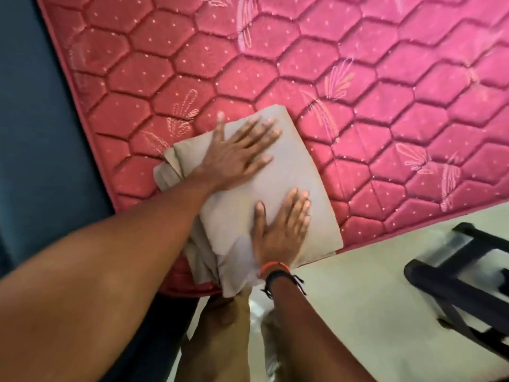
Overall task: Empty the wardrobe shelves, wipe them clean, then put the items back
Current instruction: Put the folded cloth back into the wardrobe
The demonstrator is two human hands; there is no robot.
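Right at the near corner of one pink quilted mattress (358, 78), one folded beige cloth (297, 172) is laid out, with its looser layers bunched up and hanging a bit over the mattress edge. Two hands are pressed flat on it, fingers spread, nothing pinched or gripped: the left hand (237, 158) is set on the far end of the cloth, the right hand (281, 230) on the near end. Two bands (275, 270), one orange and one black, are worn on the right wrist. Off to the right, one black frame (451, 274), pretty blurry, can be made out on the pale floor (358, 299).
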